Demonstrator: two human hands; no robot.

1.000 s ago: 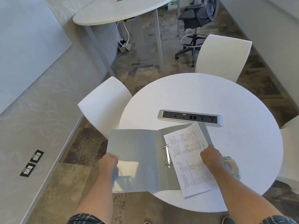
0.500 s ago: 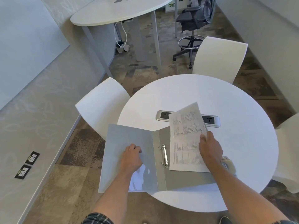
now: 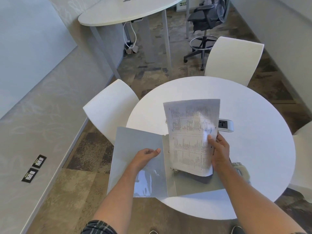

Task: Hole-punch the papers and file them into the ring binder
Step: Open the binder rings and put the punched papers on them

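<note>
A grey ring binder (image 3: 135, 146) lies open on the near left of the round white table (image 3: 253, 149), its left cover hanging past the table's edge. My right hand (image 3: 219, 151) pinches the printed papers (image 3: 190, 135) at their right edge and holds them tilted up over the binder's right half. They hide most of the metal rings (image 3: 174, 170). My left hand (image 3: 146, 156) rests on the inside of the left cover, fingers loosely bent, thumb pointing at the spine. A hole punch (image 3: 241, 171) sits partly hidden behind my right wrist.
A silver power socket panel (image 3: 225, 125) is set in the table's middle, mostly behind the papers. White chairs stand at the left (image 3: 109, 108), the far side (image 3: 234, 59) and the right edge. A second white table and a black office chair stand farther back.
My right hand has lifted the papers off the binder and stood them up. My left hand has moved from the cover's near edge to its middle, toward the spine.
</note>
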